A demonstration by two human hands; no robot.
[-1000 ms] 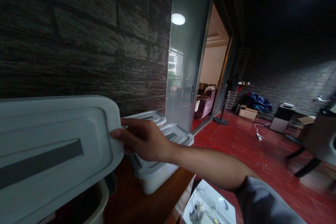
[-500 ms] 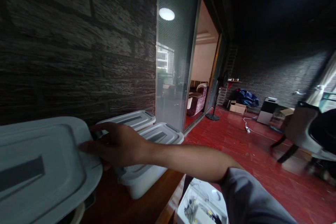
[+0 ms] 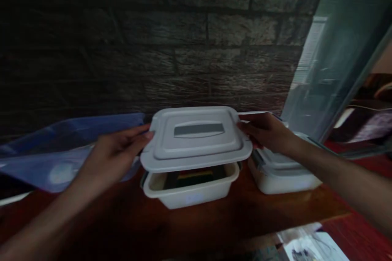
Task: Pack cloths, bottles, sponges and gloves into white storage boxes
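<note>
Both my hands hold a pale grey lid (image 3: 196,147) with a darker grey strip in its middle. My left hand (image 3: 118,151) grips its left edge, and my right hand (image 3: 265,130) grips its right edge. Beneath the raised lid stands a cream plastic storage box (image 3: 192,193); a gap shows at its front. Inside lies something dark with a yellow and green band (image 3: 196,176), mostly hidden by the lid. To the right, partly behind my right forearm, a similar lidded box (image 3: 278,179) sits on the wooden table.
A translucent blue plastic container (image 3: 70,134) lies on the left of the wooden table (image 3: 171,232). Behind is a dark brick wall (image 3: 190,61), with a glass door panel (image 3: 324,61) at right. A white box of cables (image 3: 312,248) stands below the front edge.
My view has swung left, bringing the whole lid, the box under it and the blue container into sight. My left hand now shows, on the lid's left edge; the right keeps its hold.
</note>
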